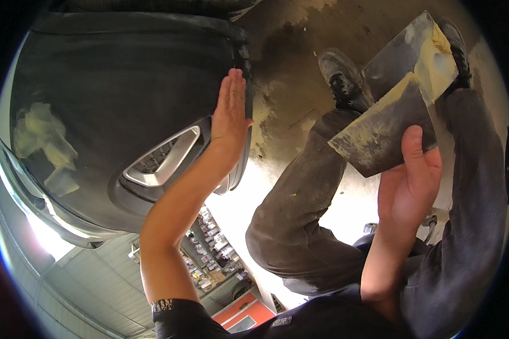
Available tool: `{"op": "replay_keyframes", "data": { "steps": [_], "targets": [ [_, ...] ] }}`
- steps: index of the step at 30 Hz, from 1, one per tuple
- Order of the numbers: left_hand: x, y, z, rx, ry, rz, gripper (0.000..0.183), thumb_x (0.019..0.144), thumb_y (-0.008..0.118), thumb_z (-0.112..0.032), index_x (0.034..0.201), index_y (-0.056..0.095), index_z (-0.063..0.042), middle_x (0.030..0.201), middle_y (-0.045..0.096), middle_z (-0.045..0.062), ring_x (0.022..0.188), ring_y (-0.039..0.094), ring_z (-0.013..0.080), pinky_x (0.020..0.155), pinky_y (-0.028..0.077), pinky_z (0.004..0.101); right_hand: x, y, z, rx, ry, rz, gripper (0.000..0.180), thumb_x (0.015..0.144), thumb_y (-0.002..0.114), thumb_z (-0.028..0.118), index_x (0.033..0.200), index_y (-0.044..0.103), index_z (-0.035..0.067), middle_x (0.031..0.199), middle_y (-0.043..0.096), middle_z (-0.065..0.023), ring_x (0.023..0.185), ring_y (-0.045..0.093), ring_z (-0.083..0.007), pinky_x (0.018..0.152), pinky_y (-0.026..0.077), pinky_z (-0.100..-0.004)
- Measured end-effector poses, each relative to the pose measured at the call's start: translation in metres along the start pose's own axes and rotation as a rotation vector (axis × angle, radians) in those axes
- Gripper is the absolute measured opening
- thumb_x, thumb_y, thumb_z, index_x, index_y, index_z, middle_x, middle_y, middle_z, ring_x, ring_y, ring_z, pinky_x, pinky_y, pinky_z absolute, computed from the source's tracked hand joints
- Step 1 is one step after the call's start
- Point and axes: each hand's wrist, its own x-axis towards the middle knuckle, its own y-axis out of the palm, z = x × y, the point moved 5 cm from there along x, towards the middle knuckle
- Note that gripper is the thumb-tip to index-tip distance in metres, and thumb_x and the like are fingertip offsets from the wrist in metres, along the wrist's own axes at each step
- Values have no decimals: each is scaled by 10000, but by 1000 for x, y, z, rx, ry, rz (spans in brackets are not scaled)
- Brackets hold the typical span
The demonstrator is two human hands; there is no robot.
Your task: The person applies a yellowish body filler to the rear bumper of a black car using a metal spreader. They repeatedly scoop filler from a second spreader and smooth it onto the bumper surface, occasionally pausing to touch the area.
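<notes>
My left hand [232, 108] lies flat against a dark car bumper [152, 76], fingers straight and together, thumb out, holding nothing. It is near the bumper's right edge, above a silver-framed vent [165, 156]. Patches of pale yellow body filler [46, 135] are spread on the bumper's left side. In my right hand [411, 182] is a dark flat filler spreader [386, 127], pinched under the thumb and smeared with dried filler. A second dark plate [394, 63] overlaps behind it, with a mound of yellowish filler [439, 63] at one end. How that plate is held is hidden.
My bent legs [305, 203] and dusty shoes [343, 78] are beside the bumper on a stained concrete floor [292, 55]. Shelves of small items [214, 241] and a red cabinet [246, 311] stand in the background. A chrome strip [34, 195] runs along the bumper's lower-left edge.
</notes>
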Motion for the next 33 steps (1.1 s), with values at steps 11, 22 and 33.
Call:
{"op": "replay_keyframes", "data": {
  "steps": [11,22,33],
  "targets": [
    [-17,-6,22,-153,-39,-87,874,876,484,-633,1465,362,1,1548,314,156,1458,242,271,1208,127,423,-39,-48,-20,-37,107,-14,251,968,586,95,1172,634,-43,1088,675,-56,981,594,-97,909,424,-230],
    [-20,5,4,8,-177,-285,820,912,476,-590,1467,357,1,1548,312,156,1463,220,294,1208,121,426,-63,-73,-33,-164,110,-7,264,958,614,121,1162,636,-44,1090,673,-53,983,596,-105,907,437,-239],
    [-89,47,-80,64,-15,3,835,947,411,-577,1521,202,-9,1613,115,135,1498,53,279,1219,25,401,-74,-79,-37,-208,138,196,336,970,599,161,1240,590,-39,1205,643,-83,1098,590,-144,979,421,-278]
  ]
}}
